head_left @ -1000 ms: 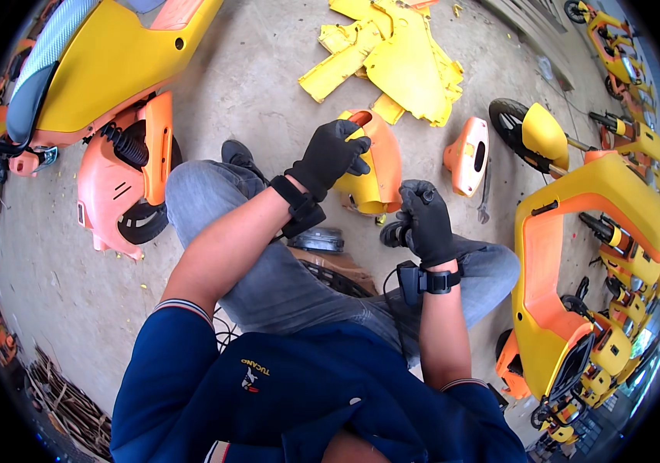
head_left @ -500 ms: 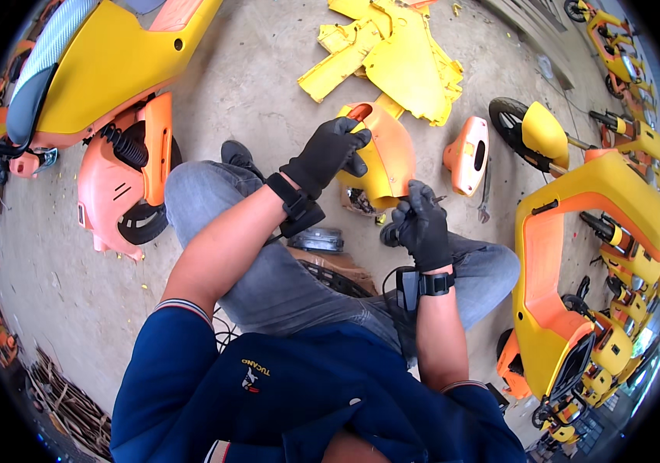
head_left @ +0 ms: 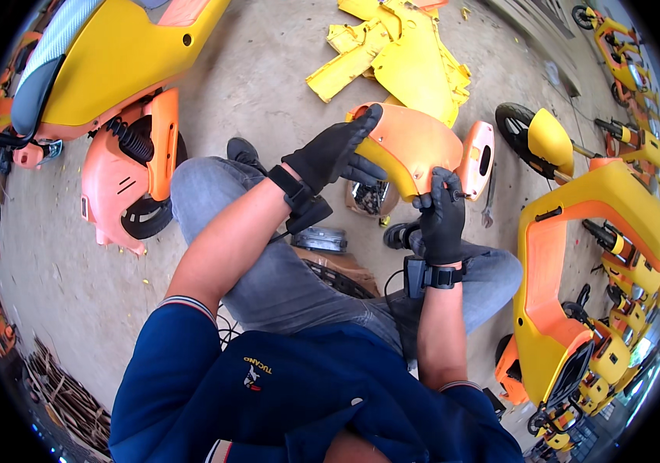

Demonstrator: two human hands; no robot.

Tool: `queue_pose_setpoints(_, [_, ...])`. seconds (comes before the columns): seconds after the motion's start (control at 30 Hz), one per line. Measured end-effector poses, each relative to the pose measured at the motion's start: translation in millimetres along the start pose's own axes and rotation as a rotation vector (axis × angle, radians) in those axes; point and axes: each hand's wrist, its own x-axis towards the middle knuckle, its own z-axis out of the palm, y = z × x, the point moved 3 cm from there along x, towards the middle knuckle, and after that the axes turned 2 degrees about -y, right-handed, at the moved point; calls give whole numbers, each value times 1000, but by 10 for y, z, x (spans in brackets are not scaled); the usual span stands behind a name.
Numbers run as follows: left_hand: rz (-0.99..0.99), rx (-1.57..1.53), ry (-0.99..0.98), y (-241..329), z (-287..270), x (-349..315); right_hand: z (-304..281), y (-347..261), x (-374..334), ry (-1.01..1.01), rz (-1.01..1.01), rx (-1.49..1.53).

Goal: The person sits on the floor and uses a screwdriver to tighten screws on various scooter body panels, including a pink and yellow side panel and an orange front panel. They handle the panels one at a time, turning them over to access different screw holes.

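Note:
Between my gloved hands is a curved scooter body panel (head_left: 415,139), orange on its broad face and yellow along its near left edge. My left hand (head_left: 338,150) grips the panel's left side, its fingers closed round the edge and partly hidden. At the panel's near right corner my right hand (head_left: 443,216) is closed, fingertips against the rim. A small dark rod-like piece (head_left: 460,195) sticks out from its fingers; its kind is too small to tell. A smaller orange-and-white panel with a dark slot (head_left: 478,158) lies on the floor just beyond the right hand.
Yellow panels (head_left: 415,62) lie piled ahead on the concrete floor. A wrench (head_left: 488,207) rests right of the slotted panel. A yellow scooter body (head_left: 114,65) stands at left, a yellow-orange frame (head_left: 542,255) at right. A clear-lensed lamp (head_left: 370,197) sits below the held panel.
The held panel has swung round and shifted right, showing more of its orange face. My left hand has slid along its edge; my right hand has moved slightly right with the rod-like piece.

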Motion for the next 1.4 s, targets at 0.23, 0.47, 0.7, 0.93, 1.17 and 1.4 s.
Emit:
queue_pose_setpoints(0.23, [-101,-25,38,-157,-27,37,-104,-101,31,-64,41,-207])
queue_pose_setpoints(0.47, [10,-55,68,-189,-27,54,-100,-150,53,-39,131,-169])
queue_pose_setpoints(0.7, [155,-97,48,-161,-12,98,-40,-191,73,-40,157,-64])
queue_pose_setpoints(0.93, [228,-94,65,-124,-32,102,-60,-421,42,-7,228,-252])
queue_pose_setpoints(1.17, [196,-92,79,-122,11,89,327,-740,77,8,34,-417])
queue_pose_setpoints(1.4, [221,-134,31,-174,23,123,700,-541,353,-129,-170,-438])
